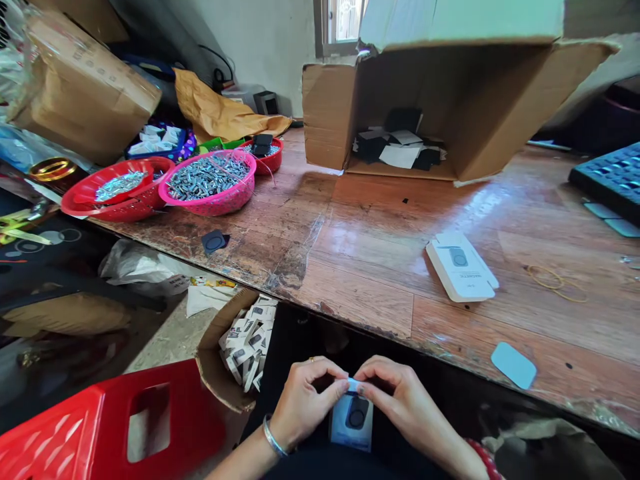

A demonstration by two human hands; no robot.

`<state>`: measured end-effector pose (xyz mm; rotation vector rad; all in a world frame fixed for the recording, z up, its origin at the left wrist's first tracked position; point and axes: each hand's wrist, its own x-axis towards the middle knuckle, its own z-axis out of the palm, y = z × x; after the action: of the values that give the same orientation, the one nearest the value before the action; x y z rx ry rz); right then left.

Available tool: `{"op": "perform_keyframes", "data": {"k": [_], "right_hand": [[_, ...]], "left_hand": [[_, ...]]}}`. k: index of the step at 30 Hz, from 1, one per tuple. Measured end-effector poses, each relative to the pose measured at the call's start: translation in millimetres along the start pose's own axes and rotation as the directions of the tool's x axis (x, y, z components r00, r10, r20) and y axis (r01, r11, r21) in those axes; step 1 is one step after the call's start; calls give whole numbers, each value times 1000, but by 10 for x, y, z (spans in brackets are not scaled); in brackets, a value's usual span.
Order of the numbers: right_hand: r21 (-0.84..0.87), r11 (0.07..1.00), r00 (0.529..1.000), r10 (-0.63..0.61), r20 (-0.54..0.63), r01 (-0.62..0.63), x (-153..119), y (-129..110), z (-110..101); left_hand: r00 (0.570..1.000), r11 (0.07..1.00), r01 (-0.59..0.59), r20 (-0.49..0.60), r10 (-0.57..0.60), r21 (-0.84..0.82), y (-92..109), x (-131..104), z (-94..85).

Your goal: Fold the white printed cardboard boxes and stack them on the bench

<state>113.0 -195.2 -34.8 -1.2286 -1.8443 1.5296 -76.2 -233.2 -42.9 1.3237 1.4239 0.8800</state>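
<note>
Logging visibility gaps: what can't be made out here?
Small box, head view: top edge partly covered by left hand and right hand; lower print too blurred to read.
Red stool, head view: cut off by left and bottom edges.
Dark tray, head view: cut off by right edge.

Worn wood-grain tabletop (360, 293), pink basket (213, 205), open cardboard box (500, 127), white printed cartons (463, 270), bluish card (514, 365)

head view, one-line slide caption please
Left hand and right hand pinch the top of a printed box by the table, near a carton of similar boxes.
</note>
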Motion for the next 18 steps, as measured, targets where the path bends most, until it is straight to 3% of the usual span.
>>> {"op": "perform_keyframes", "data": {"k": [6, 12, 15, 18], "right_hand": [[25, 996, 995, 89, 46, -91, 63, -50, -74], [74, 996, 998, -46, 32, 43, -24, 6, -34], [102, 991, 992, -93, 85, 84, -93, 65, -20], [113, 987, 992, -117, 54, 110, -128, 156, 15]], "left_hand": [[992, 988, 127, 38, -124, -84, 68, 56, -45], [995, 995, -6, 98, 16, -98, 4, -18, -124], [995, 997, -62, 78, 66, -56, -70, -66, -148], [994, 994, -92, 47, 95, -56, -167, -84, -133]]}}
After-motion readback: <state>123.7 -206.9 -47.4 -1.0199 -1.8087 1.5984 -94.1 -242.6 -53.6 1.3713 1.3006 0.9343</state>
